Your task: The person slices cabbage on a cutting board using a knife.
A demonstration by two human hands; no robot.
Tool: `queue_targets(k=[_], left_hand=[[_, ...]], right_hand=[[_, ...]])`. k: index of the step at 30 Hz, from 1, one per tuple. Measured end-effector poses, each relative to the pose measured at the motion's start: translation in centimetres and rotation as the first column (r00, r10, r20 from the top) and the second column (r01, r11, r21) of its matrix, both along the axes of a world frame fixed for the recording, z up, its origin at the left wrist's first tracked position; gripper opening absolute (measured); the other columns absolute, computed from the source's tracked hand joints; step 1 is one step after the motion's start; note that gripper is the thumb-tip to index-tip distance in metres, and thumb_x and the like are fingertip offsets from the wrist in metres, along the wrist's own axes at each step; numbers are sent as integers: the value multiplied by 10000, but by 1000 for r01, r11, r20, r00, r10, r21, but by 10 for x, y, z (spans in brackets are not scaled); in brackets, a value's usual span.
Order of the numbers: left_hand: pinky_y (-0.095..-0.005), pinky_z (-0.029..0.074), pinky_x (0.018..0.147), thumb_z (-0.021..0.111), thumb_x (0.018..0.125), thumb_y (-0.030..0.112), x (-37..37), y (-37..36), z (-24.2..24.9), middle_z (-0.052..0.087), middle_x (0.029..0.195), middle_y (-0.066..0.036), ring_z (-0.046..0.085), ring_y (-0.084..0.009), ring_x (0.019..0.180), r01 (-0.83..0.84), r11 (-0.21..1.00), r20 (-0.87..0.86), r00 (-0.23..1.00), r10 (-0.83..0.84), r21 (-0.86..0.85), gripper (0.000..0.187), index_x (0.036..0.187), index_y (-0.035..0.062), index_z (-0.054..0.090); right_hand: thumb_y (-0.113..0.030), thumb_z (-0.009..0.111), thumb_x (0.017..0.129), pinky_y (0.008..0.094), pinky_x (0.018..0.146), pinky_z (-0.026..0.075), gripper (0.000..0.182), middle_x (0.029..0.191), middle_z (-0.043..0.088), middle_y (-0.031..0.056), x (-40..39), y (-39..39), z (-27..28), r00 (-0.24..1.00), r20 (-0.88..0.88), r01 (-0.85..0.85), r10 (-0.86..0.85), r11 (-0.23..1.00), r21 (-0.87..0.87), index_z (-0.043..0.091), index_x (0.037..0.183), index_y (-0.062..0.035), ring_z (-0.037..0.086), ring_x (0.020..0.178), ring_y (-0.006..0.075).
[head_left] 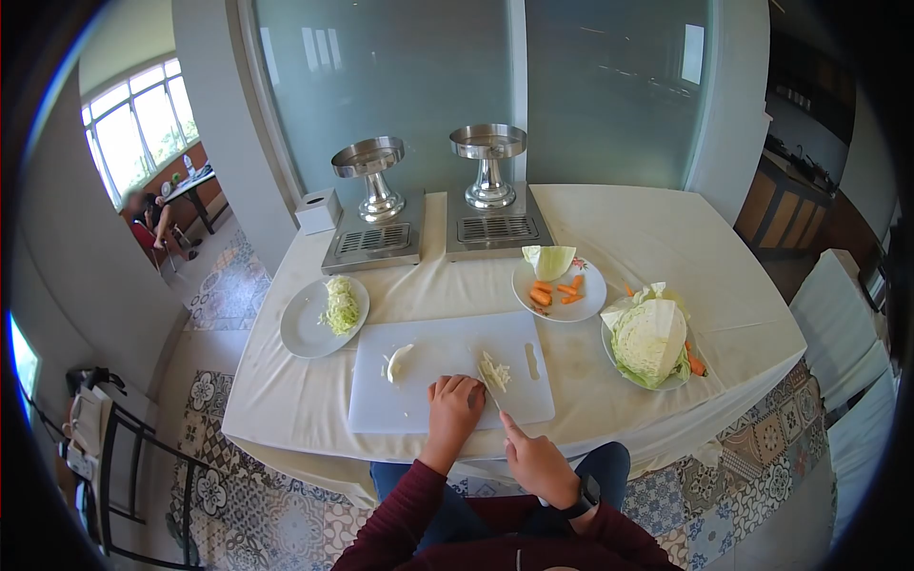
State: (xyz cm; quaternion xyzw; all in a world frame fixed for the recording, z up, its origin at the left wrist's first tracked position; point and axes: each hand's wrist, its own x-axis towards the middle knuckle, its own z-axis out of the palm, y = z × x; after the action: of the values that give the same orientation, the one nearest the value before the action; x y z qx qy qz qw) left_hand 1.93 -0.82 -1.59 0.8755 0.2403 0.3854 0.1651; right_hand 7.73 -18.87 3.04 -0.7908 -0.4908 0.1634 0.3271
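Observation:
My right hand (pixel 543 471) grips a knife (pixel 490 391), its blade angled up and left over the white cutting board (pixel 447 335). Close beside the blade, my left hand (pixel 455 409) presses down with curled fingers; whatever lies under them is hidden. Shredded cabbage (pixel 495 372) is heaped just past the knife. A pale cabbage piece (pixel 399 363) rests on the board's left half, with small bits around it.
Left of the board stands a plate (pixel 297 328) of shredded cabbage (pixel 340 306). Behind and right, another plate (pixel 592 297) bears carrots (pixel 541 296) and a cabbage wedge (pixel 549 259). A large cut cabbage (pixel 650 338) sits further right. Two metal stands (pixel 379 202) (pixel 489 186) occupy the back.

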Motion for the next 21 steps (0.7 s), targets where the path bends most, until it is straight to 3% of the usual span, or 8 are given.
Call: queue_targets(k=[21], left_hand=[[-409, 423, 863, 728, 811, 155, 1, 2, -3, 699, 910, -35, 611, -268, 918, -12, 1000, 2, 1000, 12, -9, 81, 872, 104, 714]], right_hand=[[-186, 531, 964, 579, 598, 494, 555, 635, 616, 274, -6, -17, 4, 1000, -17, 18, -18, 999, -27, 388, 1492, -88, 621, 600, 471]])
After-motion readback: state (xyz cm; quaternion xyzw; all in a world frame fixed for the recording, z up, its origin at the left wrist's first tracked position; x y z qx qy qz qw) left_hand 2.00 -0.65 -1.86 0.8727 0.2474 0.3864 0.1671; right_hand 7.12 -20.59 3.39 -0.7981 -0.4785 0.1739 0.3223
